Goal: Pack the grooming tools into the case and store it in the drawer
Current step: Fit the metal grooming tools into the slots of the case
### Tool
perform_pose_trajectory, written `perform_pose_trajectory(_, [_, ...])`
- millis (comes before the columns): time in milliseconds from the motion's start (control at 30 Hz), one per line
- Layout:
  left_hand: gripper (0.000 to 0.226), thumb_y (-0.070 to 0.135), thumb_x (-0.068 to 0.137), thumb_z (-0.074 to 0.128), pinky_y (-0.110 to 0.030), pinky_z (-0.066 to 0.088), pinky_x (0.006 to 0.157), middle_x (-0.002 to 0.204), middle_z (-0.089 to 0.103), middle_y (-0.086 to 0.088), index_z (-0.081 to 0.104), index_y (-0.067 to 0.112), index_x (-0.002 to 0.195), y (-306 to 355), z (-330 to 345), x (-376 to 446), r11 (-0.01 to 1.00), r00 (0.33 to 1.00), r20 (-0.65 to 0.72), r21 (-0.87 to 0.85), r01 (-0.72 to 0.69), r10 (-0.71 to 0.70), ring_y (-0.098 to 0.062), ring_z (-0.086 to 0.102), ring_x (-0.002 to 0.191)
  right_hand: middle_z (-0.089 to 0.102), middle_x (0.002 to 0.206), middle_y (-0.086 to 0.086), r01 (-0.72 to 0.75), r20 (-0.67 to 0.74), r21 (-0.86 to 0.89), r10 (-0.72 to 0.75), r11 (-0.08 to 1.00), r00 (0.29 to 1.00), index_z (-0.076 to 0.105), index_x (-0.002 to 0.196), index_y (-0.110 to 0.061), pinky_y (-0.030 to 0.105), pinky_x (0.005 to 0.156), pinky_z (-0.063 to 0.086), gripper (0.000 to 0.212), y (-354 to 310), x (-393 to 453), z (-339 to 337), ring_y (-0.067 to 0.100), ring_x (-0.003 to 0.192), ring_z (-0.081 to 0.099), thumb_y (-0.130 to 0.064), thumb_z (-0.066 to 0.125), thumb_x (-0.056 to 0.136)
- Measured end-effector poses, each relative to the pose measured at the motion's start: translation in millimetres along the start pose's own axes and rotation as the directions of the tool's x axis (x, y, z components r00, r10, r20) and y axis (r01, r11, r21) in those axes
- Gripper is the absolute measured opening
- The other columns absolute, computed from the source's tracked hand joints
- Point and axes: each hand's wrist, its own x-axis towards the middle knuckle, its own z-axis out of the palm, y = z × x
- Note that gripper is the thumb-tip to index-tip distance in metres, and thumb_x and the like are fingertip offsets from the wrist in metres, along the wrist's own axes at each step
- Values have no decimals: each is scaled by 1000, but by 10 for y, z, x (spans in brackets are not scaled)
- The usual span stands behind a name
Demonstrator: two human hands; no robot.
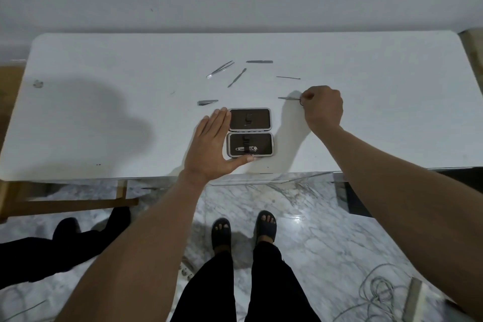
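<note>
Fingers point(218, 120) of the left hand point(211, 145) lie straight and together, flat against the left edge of the open case point(250, 132), with the thumb stretched along the near rim of the lower half; the hand holds nothing. Just right of those fingertips sits the upper half of the case, dark-lined, and just right of the palm the lower half, where a nail clipper point(247, 149) lies in its slot. The right hand point(322, 107) is curled, its fingertips pinching the ring end of small scissors point(290, 98) whose point lies on the white table point(104, 65), aimed left from the fingers and well apart from the case. Beyond the left fingertips, near them, rests a short wedge-shaped tool point(207, 102). Farther beyond, between the two hands, lie tweezers point(220, 69), a slim pusher point(236, 77) and a nail file point(259, 61). Beyond the right fingers lies a thin pick point(288, 77). Below the table edge are a marble floor point(300, 217), the person's sandalled feet point(244, 230) and loose cables point(376, 293).
</note>
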Motion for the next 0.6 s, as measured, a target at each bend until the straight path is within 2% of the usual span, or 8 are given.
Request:
perform_pose_trajectory(133, [119, 89, 81, 50, -45, 15, 131, 170, 25, -10, 27, 3, 161, 5, -7, 5, 1000, 1000, 3, -10, 8, -8, -22, 18, 160, 69, 91, 10, 113, -7, -150, -116, 982, 993, 76, 91, -20, 34, 66, 50, 36, 18, 30, -2, 32, 99, 55, 0, 49, 80])
perform_pose_trajectory(267, [120, 89, 81, 50, -46, 16, 130, 170, 26, -11, 28, 3, 161, 11, -17, 2, 1000, 1000, 0, -17, 9, -9, -22, 19, 160, 58, 91, 14, 226, 34, -348, -229, 910, 973, 69, 91, -7, 35, 58, 42, 25, 36, 35, 24, 34, 99, 48, 4, 48, 82])
perform_pose_trajectory(333, [120, 90, 81, 49, -45, 15, 131, 170, 26, -11, 28, 3, 161, 18, -19, 1, 1000, 1000, 2, -13, 11, -11, -22, 19, 159, 55, 97, 17, 263, 57, -416, -264, 870, 963, 63, 94, -3, 38, 61, 41, 20, 59, 8, 55, 37, 102, 46, 5, 49, 83])
perform_pose_trajectory(467, [121, 91, 80, 48, -45, 16, 130, 170, 26, -10, 27, 3, 161, 11, -29, 4, 1000, 1000, 18, -9, 17, -17, -21, 18, 160, 52, 105, 19, 275, 69, -422, -271, 864, 960, 59, 97, -3, 42, 67, 40, 17, 62, -63, 73, 38, 101, 45, 4, 50, 84])
perform_pose_trajectory(600, [122, 92, 80, 47, -45, 15, 131, 170, 26, -9, 28, 4, 161, 8, -39, 5, 1000, 999, 28, -21, 22, -22, -21, 18, 160, 55, 104, 16, 387, 83, -360, -384, 849, 920, 61, 97, -4, 40, 64, 42, 15, -12, -194, 14, 36, 100, 48, 0, 50, 89])
